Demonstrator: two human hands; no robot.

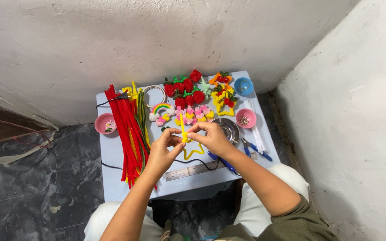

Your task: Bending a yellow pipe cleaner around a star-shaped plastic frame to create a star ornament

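Note:
Both hands meet over the middle of a small light-blue table (112, 154). My left hand (163, 151) and my right hand (211, 137) pinch one yellow pipe cleaner (183, 128) between their fingertips. One end of it stands up past the fingers, and the rest hangs in a wavy loop below them. Right behind the hands lie small pink and yellow pipe-cleaner flowers (194, 114) and a little rainbow piece (161, 107).
A bundle of red, yellow and green pipe cleaners (128, 129) lies at the left. Red strawberry shapes (185, 87), orange-yellow pieces (223, 94), pink bowls (105, 123) (246, 118), a blue bowl (243, 85), a metal dish (228, 128), blue pliers (254, 147) and a steel ruler (188, 171) surround the hands.

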